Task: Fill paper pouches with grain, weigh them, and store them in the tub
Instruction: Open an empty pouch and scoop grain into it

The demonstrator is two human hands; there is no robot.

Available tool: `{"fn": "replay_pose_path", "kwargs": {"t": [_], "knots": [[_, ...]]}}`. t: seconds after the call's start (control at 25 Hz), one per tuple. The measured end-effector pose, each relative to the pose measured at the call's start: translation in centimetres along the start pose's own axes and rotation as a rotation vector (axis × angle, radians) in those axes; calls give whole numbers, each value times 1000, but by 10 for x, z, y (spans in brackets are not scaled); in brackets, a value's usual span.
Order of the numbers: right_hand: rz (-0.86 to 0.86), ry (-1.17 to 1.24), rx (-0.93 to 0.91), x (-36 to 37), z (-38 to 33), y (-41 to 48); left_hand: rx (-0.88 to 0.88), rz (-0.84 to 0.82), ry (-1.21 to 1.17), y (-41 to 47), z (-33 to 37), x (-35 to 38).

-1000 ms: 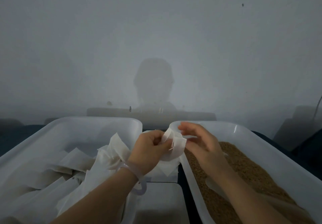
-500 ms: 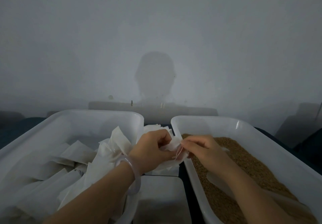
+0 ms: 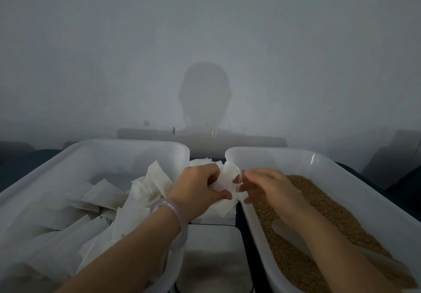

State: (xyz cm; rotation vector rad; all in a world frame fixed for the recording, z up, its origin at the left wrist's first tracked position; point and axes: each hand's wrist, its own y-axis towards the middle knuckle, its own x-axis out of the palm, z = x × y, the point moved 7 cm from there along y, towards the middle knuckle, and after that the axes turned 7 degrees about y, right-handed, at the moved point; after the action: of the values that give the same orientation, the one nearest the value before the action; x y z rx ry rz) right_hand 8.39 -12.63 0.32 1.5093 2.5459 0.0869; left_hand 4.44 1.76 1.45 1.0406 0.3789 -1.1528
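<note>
A pale wall with a shadow stands behind the bench. A scale lies low between two tubs, partly hidden by the left wrist and its bracelet.

The left hand grips a crumpled pouch over the gap between the tubs. Its threaded edge points right; its long axis is unclear. The right hand is blurred at the threads, so its grip cannot be told.

The left tub holds pouches. The right tub holds grain and a scoop.
</note>
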Motion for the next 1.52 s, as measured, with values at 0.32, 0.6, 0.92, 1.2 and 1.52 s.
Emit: {"fn": "replay_pose_path", "kwargs": {"t": [0.32, 0.6, 0.92, 1.2, 1.52], "knots": [[55, -18, -63, -3, -2, -2, 99, 34, 52, -2, 10, -4], [-90, -55, 112, 8, 10, -7, 227, 12, 236, -4, 25, -4], [60, -180, -101, -5, -9, -8, 182, 8, 337, -1, 18, -7], [-112, -326, -194, 14, -8, -12, 390, -189, 286, -12, 43, 16], [-93, -507, -306, 16, -10, -11, 182, -208, 174, -10, 29, 24]]}}
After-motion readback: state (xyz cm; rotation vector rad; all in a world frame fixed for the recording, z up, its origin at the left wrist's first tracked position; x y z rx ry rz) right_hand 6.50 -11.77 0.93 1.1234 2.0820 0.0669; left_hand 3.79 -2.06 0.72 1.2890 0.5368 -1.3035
